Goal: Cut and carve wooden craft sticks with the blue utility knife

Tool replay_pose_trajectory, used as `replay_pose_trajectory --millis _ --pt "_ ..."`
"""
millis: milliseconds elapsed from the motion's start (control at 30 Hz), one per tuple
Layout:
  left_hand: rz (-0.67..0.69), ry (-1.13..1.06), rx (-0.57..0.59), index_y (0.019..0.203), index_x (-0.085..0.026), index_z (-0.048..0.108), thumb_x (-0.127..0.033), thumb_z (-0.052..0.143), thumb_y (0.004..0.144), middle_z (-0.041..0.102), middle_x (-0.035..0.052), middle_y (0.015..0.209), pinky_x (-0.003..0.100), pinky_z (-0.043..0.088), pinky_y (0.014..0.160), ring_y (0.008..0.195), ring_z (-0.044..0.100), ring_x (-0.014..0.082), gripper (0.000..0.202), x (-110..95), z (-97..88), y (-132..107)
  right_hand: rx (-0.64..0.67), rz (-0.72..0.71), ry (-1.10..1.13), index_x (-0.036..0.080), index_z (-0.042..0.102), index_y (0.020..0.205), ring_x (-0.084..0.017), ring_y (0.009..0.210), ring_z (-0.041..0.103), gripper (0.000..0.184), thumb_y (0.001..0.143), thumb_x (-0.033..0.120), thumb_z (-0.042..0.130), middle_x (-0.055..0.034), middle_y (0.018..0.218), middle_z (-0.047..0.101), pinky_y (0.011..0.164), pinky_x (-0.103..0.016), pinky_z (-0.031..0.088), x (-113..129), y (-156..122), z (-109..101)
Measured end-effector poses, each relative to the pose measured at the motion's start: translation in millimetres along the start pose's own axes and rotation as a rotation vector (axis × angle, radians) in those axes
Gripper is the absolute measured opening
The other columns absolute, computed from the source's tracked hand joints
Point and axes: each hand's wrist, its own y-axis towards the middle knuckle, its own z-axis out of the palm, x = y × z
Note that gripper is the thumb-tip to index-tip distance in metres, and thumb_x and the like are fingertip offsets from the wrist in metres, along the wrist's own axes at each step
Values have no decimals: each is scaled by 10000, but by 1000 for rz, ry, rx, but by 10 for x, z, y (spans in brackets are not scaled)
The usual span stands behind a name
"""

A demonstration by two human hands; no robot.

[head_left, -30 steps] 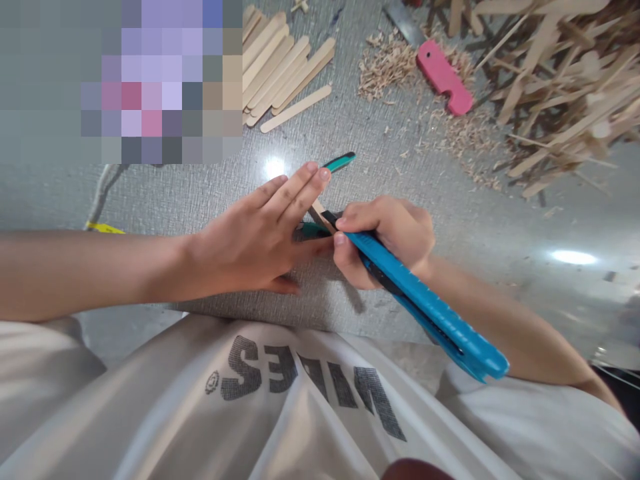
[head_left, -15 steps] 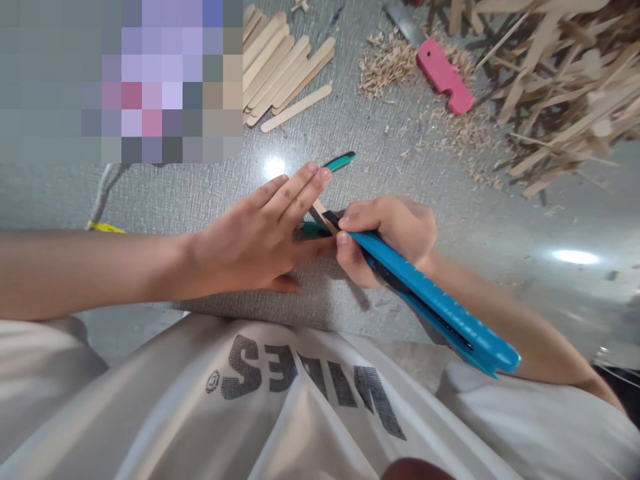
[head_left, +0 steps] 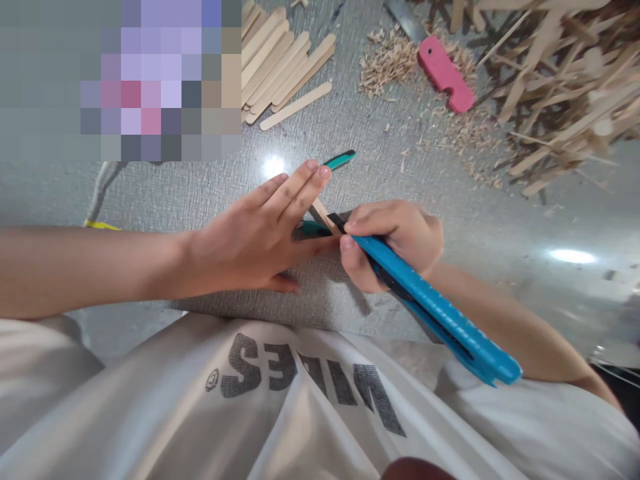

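My right hand [head_left: 397, 240] is wrapped round a blue utility knife [head_left: 440, 303]. The knife slants from lower right to upper left, with its dark blade end against a thin wooden craft stick [head_left: 320, 212]. My left hand [head_left: 260, 227] lies flat with fingers stretched out, covering much of that stick; its index finger reaches close to the knife tip. A teal and black thing [head_left: 341, 160] pokes out past the left fingertips. Another teal piece [head_left: 313, 228] shows under the same hand; whether the two are one tool is hidden.
Several round-ended craft sticks [head_left: 285, 67] lie at the top middle. A pink-handled folding knife [head_left: 445, 72] rests on wood shavings [head_left: 387, 70]. A heap of split sticks [head_left: 565, 87] fills the upper right. A grey cord [head_left: 103, 187] runs along the left of the grey table [head_left: 210, 193].
My right hand and the blue knife have shifted slightly right and down, the blade end sliding a little along the stick. My left hand stays put.
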Motion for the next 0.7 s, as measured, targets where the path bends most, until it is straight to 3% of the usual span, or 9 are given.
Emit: replay_pose_trajectory --millis 167,433,567,700 --pt "-14 10 -15 1831 -295 496 -629 919 1038 294 196 2051 705 451 1484 1895 310 532 959 -23 -19 12 29 2 31 336 602 1091 -122 467 585 178 1013 230 722 88 694 614 458 -235 484 -10 -12 17" --pt "6 8 -41 1770 -253 543 -666 981 978 269 246 2046 708 416 1500 1889 308 554 995 0 3 2 33 -19 -44 336 607 1070 -144 490 650 172 1008 229 727 85 689 672 443 -256 524 -2 3 15" --pt "7 59 -34 1838 -274 455 -734 930 1006 281 248 2041 735 409 1491 1882 324 556 1063 -35 19 -39 19 -3 -55 337 621 1076 -159 529 681 191 990 201 724 49 741 735 450 -278 527 -4 -5 19" --pt "-10 174 -84 1882 -225 393 -712 869 1074 439 299 1961 723 498 1434 1821 464 545 1056 -136 53 -99 25 21 -88 339 642 1105 -166 509 666 154 1016 231 707 47 721 732 460 -301 541 -25 -37 10"
